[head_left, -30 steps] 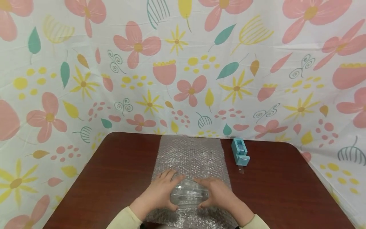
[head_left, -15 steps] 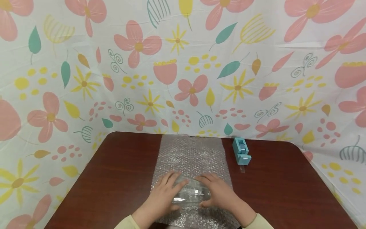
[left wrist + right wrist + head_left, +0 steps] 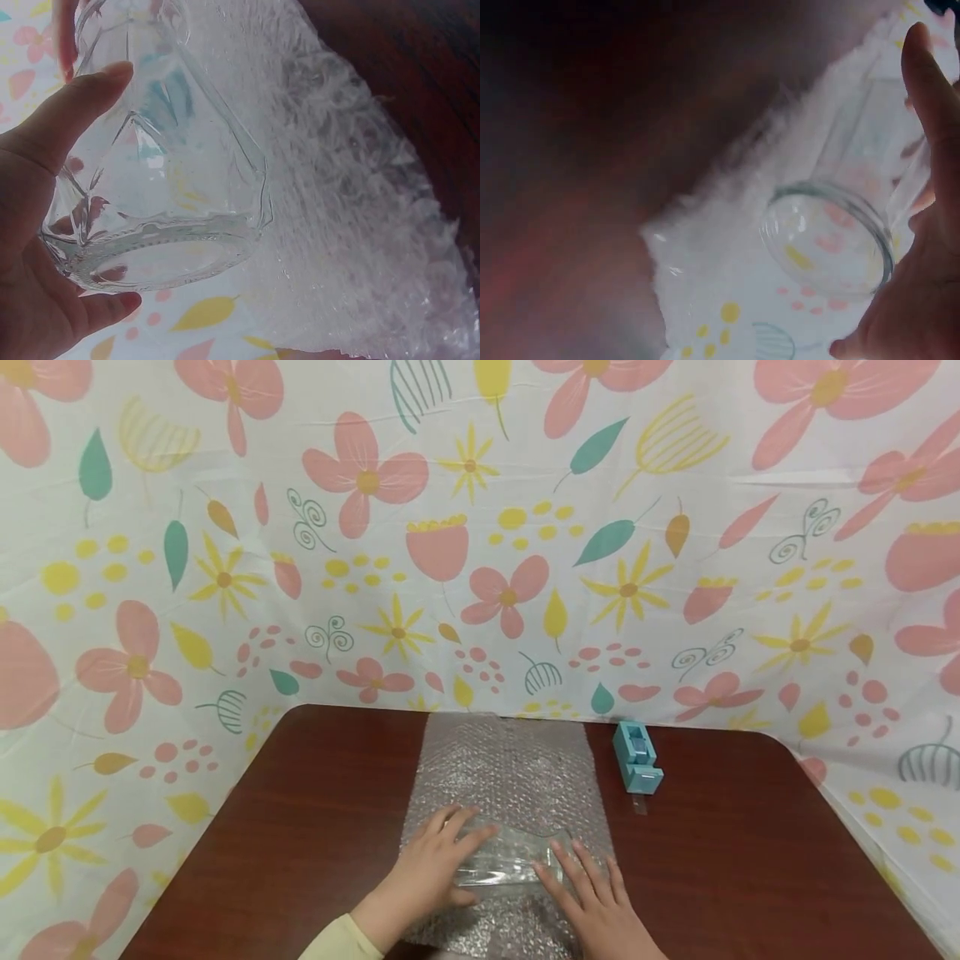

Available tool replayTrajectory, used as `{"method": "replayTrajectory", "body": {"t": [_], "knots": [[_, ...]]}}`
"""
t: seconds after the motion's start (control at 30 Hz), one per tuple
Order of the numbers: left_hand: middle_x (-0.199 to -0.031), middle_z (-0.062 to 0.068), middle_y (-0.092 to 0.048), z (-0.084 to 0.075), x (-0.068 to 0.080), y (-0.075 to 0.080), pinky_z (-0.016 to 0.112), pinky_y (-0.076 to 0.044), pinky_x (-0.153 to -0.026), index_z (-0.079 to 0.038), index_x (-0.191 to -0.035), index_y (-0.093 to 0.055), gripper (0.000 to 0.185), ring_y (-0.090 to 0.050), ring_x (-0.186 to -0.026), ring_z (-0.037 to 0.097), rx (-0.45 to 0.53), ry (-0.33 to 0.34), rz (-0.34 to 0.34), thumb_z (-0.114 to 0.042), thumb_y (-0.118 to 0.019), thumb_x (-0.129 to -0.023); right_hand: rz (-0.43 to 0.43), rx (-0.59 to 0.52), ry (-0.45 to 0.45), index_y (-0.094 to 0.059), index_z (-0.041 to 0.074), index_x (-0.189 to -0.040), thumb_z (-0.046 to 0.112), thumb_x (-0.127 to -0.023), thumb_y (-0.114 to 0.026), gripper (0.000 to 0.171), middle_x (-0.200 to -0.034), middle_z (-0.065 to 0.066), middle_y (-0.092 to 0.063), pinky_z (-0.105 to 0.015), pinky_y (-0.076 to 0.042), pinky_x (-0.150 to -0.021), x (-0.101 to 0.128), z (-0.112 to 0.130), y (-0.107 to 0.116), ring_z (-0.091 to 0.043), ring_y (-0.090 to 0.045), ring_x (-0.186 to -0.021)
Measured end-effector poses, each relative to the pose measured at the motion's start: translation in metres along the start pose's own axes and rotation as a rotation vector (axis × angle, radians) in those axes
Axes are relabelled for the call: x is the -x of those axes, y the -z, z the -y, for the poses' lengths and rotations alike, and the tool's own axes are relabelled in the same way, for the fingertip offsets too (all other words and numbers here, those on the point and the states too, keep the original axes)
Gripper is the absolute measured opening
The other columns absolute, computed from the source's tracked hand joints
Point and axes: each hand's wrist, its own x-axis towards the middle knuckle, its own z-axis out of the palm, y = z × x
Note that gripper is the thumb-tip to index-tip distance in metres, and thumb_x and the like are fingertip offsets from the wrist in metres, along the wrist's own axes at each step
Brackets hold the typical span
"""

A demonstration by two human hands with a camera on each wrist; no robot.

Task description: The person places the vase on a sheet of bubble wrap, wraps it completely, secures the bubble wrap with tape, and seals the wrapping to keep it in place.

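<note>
**Clear faceted glass jar on bubble wrap**

Clear faceted glass jar [image 3: 501, 860] lying on its side on clear bubble-wrap sheet [image 3: 510, 760], across dark red-brown wooden surface [image 3: 322, 802]. Between both hands: left hand [image 3: 429, 864] curled round base end; right hand [image 3: 592, 902] flat, fingers straight, against mouth end. Transparent, angular walls, round rim. No legible writing. Small light-blue tape dispenser [image 3: 637, 757] well apart, right rear.

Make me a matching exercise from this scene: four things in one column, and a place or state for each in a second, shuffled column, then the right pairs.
Things
1. glass jar
2. bubble wrap
3. tape dispenser
4. right hand

Places or states
A. fingers straight, flat beside the jar's mouth end
B. spread flat down the middle of the table
C. lying on its side, left hand on it
D. standing right of the wrap, at the table's far edge

Pairs: 1-C, 2-B, 3-D, 4-A
</note>
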Motion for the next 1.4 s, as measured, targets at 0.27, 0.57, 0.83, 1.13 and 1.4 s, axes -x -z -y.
{"method": "replayTrajectory", "body": {"t": [0.27, 0.57, 0.83, 1.13, 1.4], "knots": [[-0.148, 0.009, -0.054, 0.003, -0.004, 0.002, 0.051, -0.058, -0.099, -0.024, -0.146, -0.053, 0.092, -0.055, -0.133, 0.034, 0.031, -0.009, 0.025, -0.049, -0.093, -0.067, -0.059, 0.106, 0.013, -0.007, 0.030, -0.166, 0.099, -0.079, -0.018, 0.112, -0.176, -0.001, 0.002, -0.046, 0.017, -0.130, 0.005, 0.001, -0.009, -0.022, 0.013, -0.163], [-0.148, 0.010, -0.054, 0.006, -0.008, 0.002, 0.050, -0.056, -0.102, -0.027, -0.149, -0.051, 0.095, -0.055, -0.134, 0.033, 0.050, -0.010, 0.047, -0.048, -0.093, -0.067, -0.077, 0.160, 0.056, -0.003, 0.025, -0.167, 0.097, -0.081, -0.015, 0.113, -0.176, -0.004, 0.003, -0.053, 0.013, -0.131, 0.003, -0.001, -0.013, -0.028, 0.008, -0.164], [-0.150, 0.010, -0.053, 0.007, -0.010, 0.002, 0.051, -0.054, -0.106, -0.027, -0.149, -0.051, 0.093, -0.053, -0.137, 0.034, 0.070, 0.003, 0.081, -0.047, -0.092, -0.069, -0.020, 0.218, 0.044, 0.010, 0.025, -0.165, 0.099, -0.078, -0.016, 0.117, -0.174, -0.005, 0.015, -0.059, 0.021, -0.126, -0.001, 0.005, -0.010, -0.033, 0.017, -0.162], [-0.150, 0.009, -0.053, 0.005, -0.011, 0.005, 0.050, -0.053, -0.108, -0.025, -0.149, -0.052, 0.094, -0.052, -0.138, 0.033, 0.072, 0.012, 0.082, -0.048, -0.093, -0.067, -0.079, 0.264, 0.089, 0.007, 0.024, -0.166, 0.097, -0.080, -0.010, 0.114, -0.174, -0.010, 0.011, -0.063, 0.014, -0.126, -0.004, 0.004, -0.014, -0.040, 0.011, -0.161], [-0.150, 0.008, -0.053, 0.006, -0.010, 0.005, 0.050, -0.054, -0.106, -0.026, -0.148, -0.052, 0.092, -0.052, -0.137, 0.033, 0.083, 0.013, 0.092, -0.047, -0.093, -0.069, 0.137, 0.068, -0.003, -0.031, 0.032, -0.161, 0.069, -0.072, -0.079, 0.107, -0.161, -0.002, -0.045, -0.062, -0.055, -0.091, -0.019, 0.004, 0.012, -0.036, -0.040, -0.150]]}}
